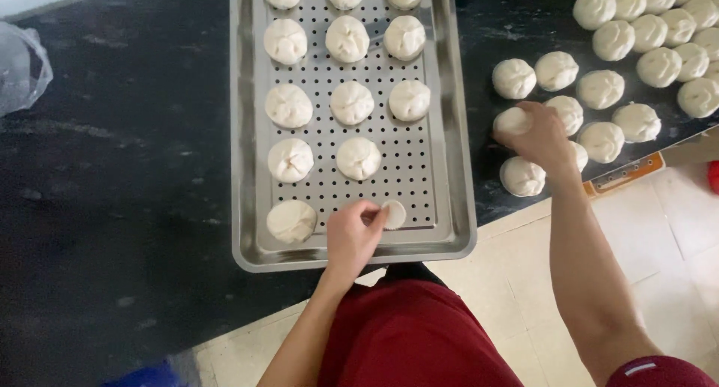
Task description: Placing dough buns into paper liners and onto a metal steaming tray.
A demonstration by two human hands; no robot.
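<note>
A perforated metal tray (449,170) lies on a dark counter, with several round white dough buns (359,159) set in rows of three. My left hand (352,236) is over the tray's near edge, pinching a small white paper disc (394,214) between thumb and fingers. My right hand (541,136) reaches right of the tray and grips one dough bun (511,121) from a group of several buns (622,72) on the counter.
The dark speckled counter (112,170) stretches left of the tray, with a clear plastic bag (21,66) at its far left edge. An orange-edged board (625,174) lies under the loose buns at the counter's edge. Pale floor tiles (517,282) are below.
</note>
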